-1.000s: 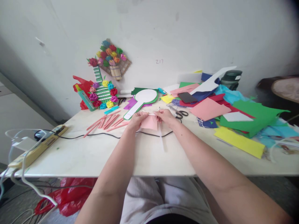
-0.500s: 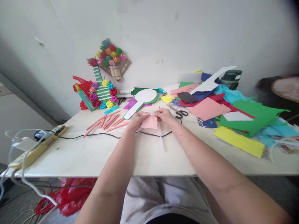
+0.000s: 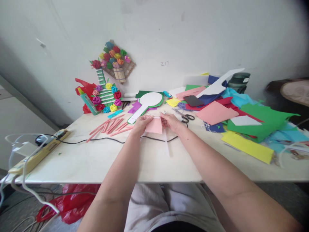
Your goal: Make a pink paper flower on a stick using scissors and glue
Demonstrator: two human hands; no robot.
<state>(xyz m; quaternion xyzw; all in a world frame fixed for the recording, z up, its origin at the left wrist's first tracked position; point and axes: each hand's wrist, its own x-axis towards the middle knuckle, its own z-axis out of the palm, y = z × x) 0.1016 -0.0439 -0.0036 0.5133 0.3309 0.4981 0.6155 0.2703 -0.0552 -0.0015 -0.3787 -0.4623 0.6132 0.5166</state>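
A small pink paper (image 3: 154, 126) hangs between my two hands over the middle of the table. Along its upper edge lies a thin white stick (image 3: 156, 117), perhaps a straw. The fingers of my left hand (image 3: 143, 123) are closed on the left end of the paper and stick. My right hand (image 3: 171, 122) pinches at the right end, its fingertips partly hidden. Below the right hand a pale translucent strip (image 3: 167, 145) lies on the table. Several rolled pink paper sticks (image 3: 113, 125) lie left of my hands, and a white paddle-shaped cutout (image 3: 150, 100) lies beyond them.
Black scissors (image 3: 188, 118) lie right of my hands, beside a dark phone (image 3: 193, 101) and heaped coloured paper (image 3: 267, 117). A glue bottle (image 3: 88, 102) leans by a flower-decorated guitar shape (image 3: 107, 96). A black cable (image 3: 96, 139) crosses the table from a power strip (image 3: 43, 151).
My fingers have shifted slightly along the paper's upper edge, and more of the white stick shows between them. The pink paper has moved a little to the left.
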